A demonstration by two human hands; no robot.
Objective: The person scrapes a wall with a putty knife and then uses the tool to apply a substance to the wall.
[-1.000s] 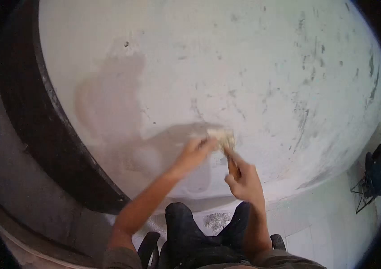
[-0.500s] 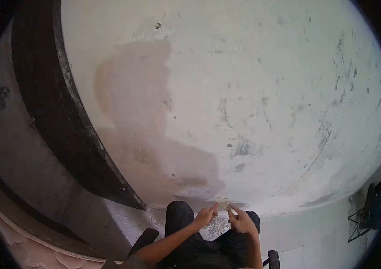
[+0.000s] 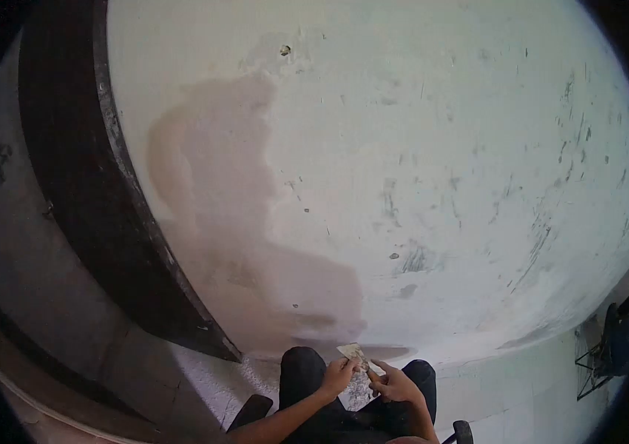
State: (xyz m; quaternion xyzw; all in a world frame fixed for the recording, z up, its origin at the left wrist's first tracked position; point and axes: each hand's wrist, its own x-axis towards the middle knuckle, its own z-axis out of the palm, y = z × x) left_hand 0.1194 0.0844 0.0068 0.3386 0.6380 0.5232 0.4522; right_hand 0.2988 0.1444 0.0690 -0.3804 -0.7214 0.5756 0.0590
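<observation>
A putty knife (image 3: 350, 351) with a pale, smeared blade and a brownish handle is held low in front of the wall, above my knees. My right hand (image 3: 398, 385) is closed around its handle. My left hand (image 3: 337, 377) is closed with its fingers against the blade, near where it meets the handle. Just beyond the knife rises a pale wall (image 3: 462, 163) with dark scuffs, small holes and a shadow across its left part.
A dark frame (image 3: 78, 177) edges the wall on the left. Whitish debris (image 3: 359, 391) lies on the floor between my legs. Chair armrests (image 3: 250, 411) show on either side of me. A dark item with thin metal legs (image 3: 614, 340) stands at the far right.
The putty knife has shifted left and turned, so its blade now points up and left. Both hands have moved slightly lower, and the view has tilted a little.
</observation>
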